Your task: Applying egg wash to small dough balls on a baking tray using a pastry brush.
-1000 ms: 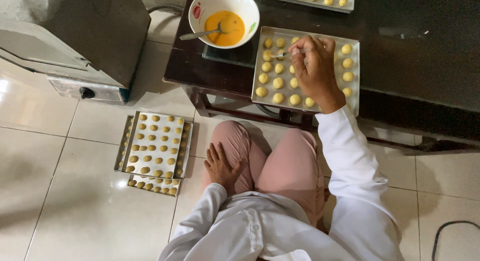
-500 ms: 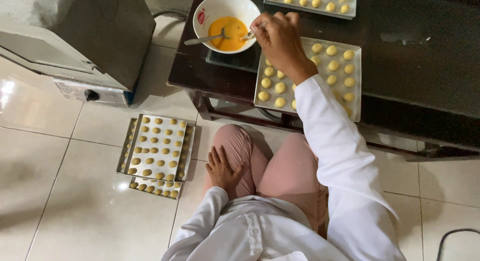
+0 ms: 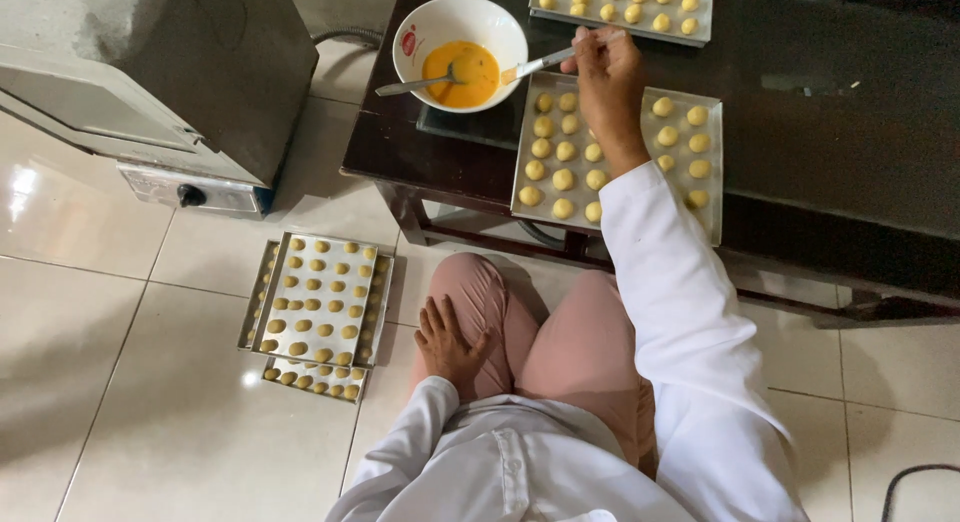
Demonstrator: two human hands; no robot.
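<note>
right hand (image 3: pixel 607 70) gripping brush (image 3: pixel 540 64) at bowl (image 3: pixel 440 20), spoon (image 3: pixel 415 84) inside, left hand (image 3: pixel 447 339) flat on knee, two trays (image 3: pixel 712 197) on desk (image 3: pixel 840 122), two stacked on floor (image 3: pixel 120 402), oven (image 3: pixel 150 72) left

The right arm, in a long white sleeve, stretches from the lower right of the frame up toward the upper centre. The right hand (image 3: pixel 605 82) sits there, back of the hand up, fingers curled shut in a pinch. The left hand (image 3: pixel 447 340) lies flat at lower centre, palm down, fingers spread on the pink-trousered left thigh.
</note>
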